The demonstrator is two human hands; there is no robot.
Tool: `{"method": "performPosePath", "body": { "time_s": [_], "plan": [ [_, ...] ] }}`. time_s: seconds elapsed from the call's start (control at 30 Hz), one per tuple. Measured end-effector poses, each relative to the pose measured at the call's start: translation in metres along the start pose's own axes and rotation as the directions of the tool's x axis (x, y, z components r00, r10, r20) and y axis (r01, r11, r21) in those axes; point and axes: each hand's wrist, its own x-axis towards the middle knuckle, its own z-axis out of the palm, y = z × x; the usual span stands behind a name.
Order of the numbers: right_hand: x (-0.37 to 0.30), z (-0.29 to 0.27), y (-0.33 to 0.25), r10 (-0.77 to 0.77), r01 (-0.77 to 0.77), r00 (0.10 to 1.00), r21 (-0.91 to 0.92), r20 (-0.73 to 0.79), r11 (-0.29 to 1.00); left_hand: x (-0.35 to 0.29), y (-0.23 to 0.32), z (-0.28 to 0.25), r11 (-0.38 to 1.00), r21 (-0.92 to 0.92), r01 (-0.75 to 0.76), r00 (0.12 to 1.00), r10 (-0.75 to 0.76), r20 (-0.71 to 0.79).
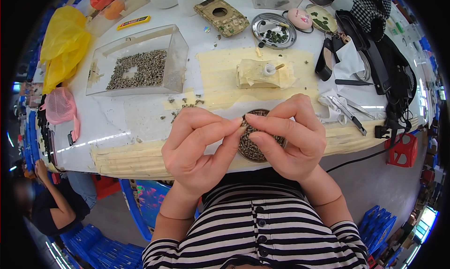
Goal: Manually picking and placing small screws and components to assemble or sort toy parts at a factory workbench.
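L hand (pixel 199 149): fingers pinching a tiny part (pixel 243 123) (mostly hidden), held by the left rim of the round dish (pixel 253 160) of small grey-brown bits (pixel 251 146), near edge of the tabletop (pixel 105 121). R hand (pixel 296 140): index tip at or just beside the part, thumb slightly apart (can't tell if it's gripping too). Clear box (pixel 178 60) w/ more bits, far left; camo-patterned shell (pixel 229 24) & round metal tray (pixel 253 29) w/ green pcs (pixel 275 36) beyond.
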Motion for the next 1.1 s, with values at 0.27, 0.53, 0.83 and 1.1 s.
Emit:
{"method": "performPosePath", "body": {
  "time_s": [0.27, 0.53, 0.83, 1.1],
  "plan": [
    [-0.0002, -0.0005, -0.0017, 0.046, -0.046, 0.999, 0.013, 0.007, 0.999, -0.0003, -0.0009, 0.0001, 1.0, -0.01, -0.012, 1.0, 0.013, 0.003],
    [0.0, 0.0011, -0.0015, 0.162, -0.174, 0.983, 0.145, 0.089, 0.974, 0.0044, -0.001, -0.001, 0.996, -0.011, -0.087, 0.994, 0.087, 0.065],
    [-0.0004, 0.0016, -0.0023, 0.158, -0.158, 0.987, 0.113, 0.016, 0.981, 0.0031, -0.0004, 0.0, 0.998, 0.009, -0.056, 0.997, 0.056, 0.054],
    [-0.0026, -0.0016, -0.0019, 0.075, -0.073, 0.997, 0.071, -0.025, 0.995, 0.001, 0.0004, 0.0004, 1.0, 0.009, 0.019, 0.999, -0.02, 0.03]
  ]
}}
